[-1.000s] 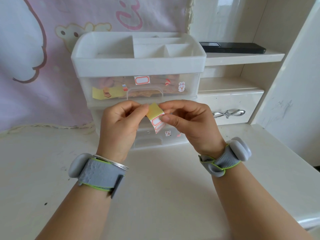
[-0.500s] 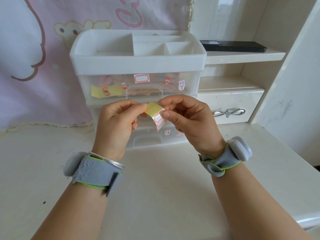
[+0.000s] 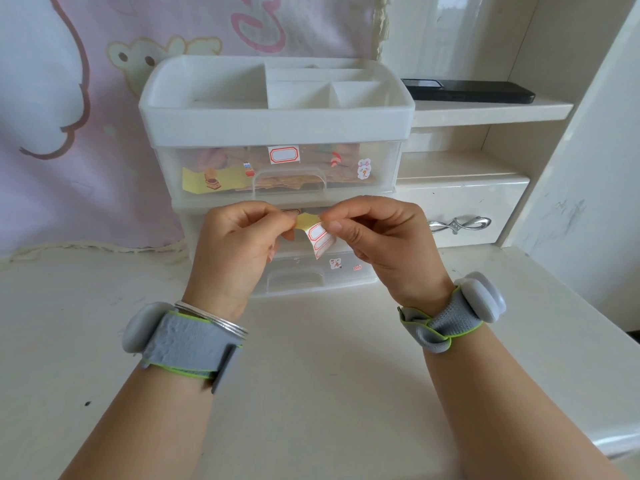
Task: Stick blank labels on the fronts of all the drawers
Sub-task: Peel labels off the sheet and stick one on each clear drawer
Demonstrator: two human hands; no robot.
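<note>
— What are the hands doing?
— The left hand (image 3: 239, 244) and the right hand (image 3: 377, 237) are both pinching a small sheet of labels (image 3: 317, 237), fingers curled tight. The sheet is bending down between them.
— Where is it?
— Up in the air, just in front of the clear drawers (image 3: 277, 168) standing at the back edge of the tabletop (image 3: 311, 375). One label (image 3: 284, 155) is sticking on the top drawer.

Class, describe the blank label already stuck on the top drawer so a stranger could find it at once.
Find the clear plastic drawer unit on the desk, against the pink wall cloth. On its top drawer, just above the handle, sits the blank label. Unlike the cartoon stickers beside it, it is a white rectangle with only a red border.
</note>
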